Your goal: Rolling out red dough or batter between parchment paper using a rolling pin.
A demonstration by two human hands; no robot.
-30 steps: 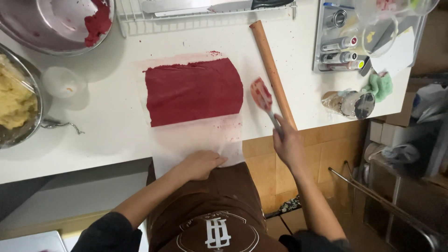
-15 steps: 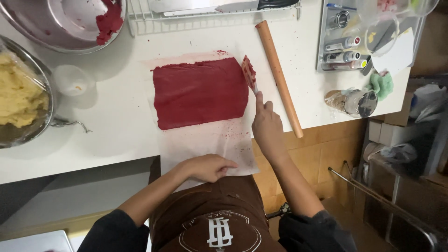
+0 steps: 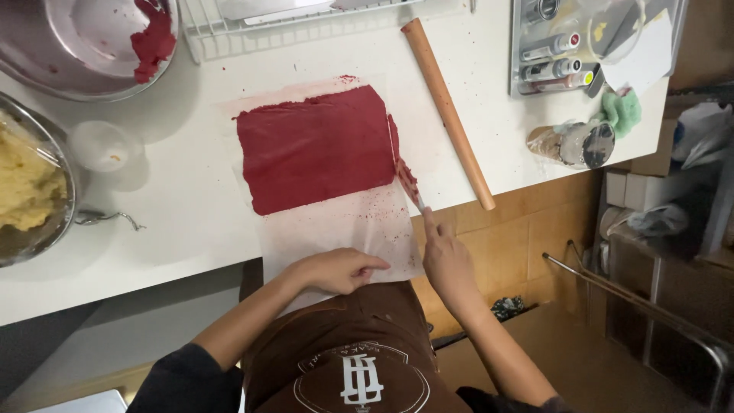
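Observation:
A flat rectangle of dark red dough (image 3: 316,147) lies on a sheet of baking paper (image 3: 344,229) on the white counter (image 3: 183,206). My right hand (image 3: 447,256) grips a thin red-smeared blade (image 3: 403,172) whose edge runs along the dough's right side. My left hand (image 3: 340,270) presses flat on the near edge of the paper, at the counter's front edge. A wooden rolling pin (image 3: 447,111) lies diagonally just right of the blade.
A metal bowl with red dough scraps (image 3: 92,46) sits far left, a bowl of yellow dough (image 3: 27,187) at the left edge, a small white cup (image 3: 103,144) between them. A wire rack (image 3: 306,19) is at the back. A tray of tubes (image 3: 566,46) and a foil-covered jar (image 3: 573,141) stand right.
My right hand brought the blade from beside the rolling pin to the dough's right edge and drew it toward me along that edge. My left hand stayed on the paper.

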